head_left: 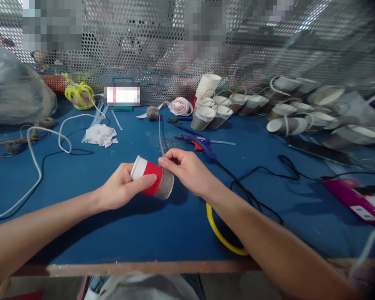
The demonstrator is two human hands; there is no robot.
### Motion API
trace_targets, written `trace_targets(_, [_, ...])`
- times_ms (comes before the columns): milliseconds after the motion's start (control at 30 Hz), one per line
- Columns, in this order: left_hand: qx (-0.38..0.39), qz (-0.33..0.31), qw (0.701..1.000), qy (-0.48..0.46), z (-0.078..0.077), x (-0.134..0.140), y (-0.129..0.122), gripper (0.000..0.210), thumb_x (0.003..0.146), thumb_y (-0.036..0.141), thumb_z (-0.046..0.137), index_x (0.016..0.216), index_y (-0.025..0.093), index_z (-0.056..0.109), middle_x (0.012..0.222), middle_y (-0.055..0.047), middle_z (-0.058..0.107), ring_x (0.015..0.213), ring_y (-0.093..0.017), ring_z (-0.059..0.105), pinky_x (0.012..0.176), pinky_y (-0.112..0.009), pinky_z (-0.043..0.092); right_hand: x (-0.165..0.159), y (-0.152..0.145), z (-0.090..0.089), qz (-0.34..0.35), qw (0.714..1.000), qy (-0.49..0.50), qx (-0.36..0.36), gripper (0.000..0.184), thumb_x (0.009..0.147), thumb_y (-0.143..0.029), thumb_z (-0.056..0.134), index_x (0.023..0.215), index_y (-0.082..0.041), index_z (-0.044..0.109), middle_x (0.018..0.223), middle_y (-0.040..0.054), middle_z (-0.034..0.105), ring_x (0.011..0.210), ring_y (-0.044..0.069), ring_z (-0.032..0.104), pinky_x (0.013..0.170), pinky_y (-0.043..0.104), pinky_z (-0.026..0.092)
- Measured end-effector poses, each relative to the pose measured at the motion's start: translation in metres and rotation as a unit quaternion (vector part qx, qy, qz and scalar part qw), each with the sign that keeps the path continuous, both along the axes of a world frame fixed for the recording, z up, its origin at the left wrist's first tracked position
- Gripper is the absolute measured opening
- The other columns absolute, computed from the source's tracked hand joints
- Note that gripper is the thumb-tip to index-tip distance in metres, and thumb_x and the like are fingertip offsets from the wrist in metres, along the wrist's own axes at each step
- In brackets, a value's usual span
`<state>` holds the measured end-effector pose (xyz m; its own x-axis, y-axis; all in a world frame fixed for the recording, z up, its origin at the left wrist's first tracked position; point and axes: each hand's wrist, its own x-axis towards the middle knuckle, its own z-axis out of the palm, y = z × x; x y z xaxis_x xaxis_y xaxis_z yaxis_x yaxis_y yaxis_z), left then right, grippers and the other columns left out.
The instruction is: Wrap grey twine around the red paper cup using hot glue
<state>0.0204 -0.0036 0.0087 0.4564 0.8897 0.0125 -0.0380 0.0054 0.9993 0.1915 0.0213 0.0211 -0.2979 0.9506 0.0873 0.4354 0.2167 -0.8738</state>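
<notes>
My left hand (121,187) is wrapped round a red and white paper cup (148,168), which lies tilted on its side in the air above the blue table. Grey twine (165,183) is wound in close turns round the cup's base end. Between thumb and forefinger, my right hand (184,168) pinches the running twine right beside the cup. From there the strand stretches back over the table to a grey ball of twine (153,113). A blue glue gun (200,143) lies just beyond my right hand.
Twine-wrapped cups with handles (206,114) crowd the back right, beside a stack of white cups (210,85). Pliers (176,121), a pink ribbon roll (180,106), a white crumpled heap (100,135), a yellow ring (220,235) and a purple power strip (353,200) with trailing cords lie around.
</notes>
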Motion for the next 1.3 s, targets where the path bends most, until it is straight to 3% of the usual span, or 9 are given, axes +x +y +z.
trace_targets(367, [-0.004, 0.009, 1.0, 0.02, 0.002, 0.0, -0.002, 0.027, 0.069, 0.036, 0.062, 0.062, 0.011, 0.055, 0.054, 0.003, 0.045, 0.048, -0.006, 0.035, 0.046, -0.018, 0.032, 0.0, -0.001, -0.003, 0.007, 0.999, 0.017, -0.033, 0.025, 0.077, -0.039, 0.05, 0.065, -0.017, 0.049, 0.057, -0.004, 0.044, 0.051, 0.008, 0.035, 0.047, 0.022, 0.028])
trace_targets(933, [0.022, 0.006, 1.0, 0.003, 0.001, 0.002, 0.0, 0.023, 0.071, 0.032, 0.061, 0.064, 0.011, 0.055, 0.056, 0.003, 0.047, 0.05, -0.006, 0.036, 0.047, -0.017, 0.033, 0.002, 0.002, -0.005, 0.007, 0.998, 0.029, -0.05, 0.028, 0.076, -0.043, 0.051, 0.067, -0.017, 0.049, 0.058, -0.0039, 0.044, 0.05, 0.008, 0.037, 0.046, 0.022, 0.03])
trace_targets(1133, [0.083, -0.009, 0.996, 0.029, 0.003, 0.002, 0.003, 0.025, 0.077, 0.031, 0.054, 0.061, 0.013, 0.049, 0.054, 0.004, 0.042, 0.048, -0.006, 0.032, 0.044, -0.018, 0.03, 0.006, 0.005, -0.005, 0.0, 0.999, 0.033, -0.031, 0.034, 0.074, -0.051, 0.051, 0.069, -0.017, 0.051, 0.058, -0.0035, 0.046, 0.051, 0.009, 0.04, 0.048, 0.023, 0.034])
trace_targets(1300, [0.189, 0.001, 0.978, 0.082, 0.011, 0.003, 0.009, 0.028, 0.079, 0.031, 0.049, 0.058, 0.014, 0.046, 0.051, 0.003, 0.038, 0.046, -0.006, 0.03, 0.043, -0.019, 0.029, 0.009, 0.008, 0.004, -0.025, 0.997, 0.071, -0.022, 0.039, 0.079, -0.053, 0.044, 0.075, -0.016, 0.057, 0.077, 0.0043, 0.059, 0.072, 0.014, 0.053, 0.065, 0.027, 0.042])
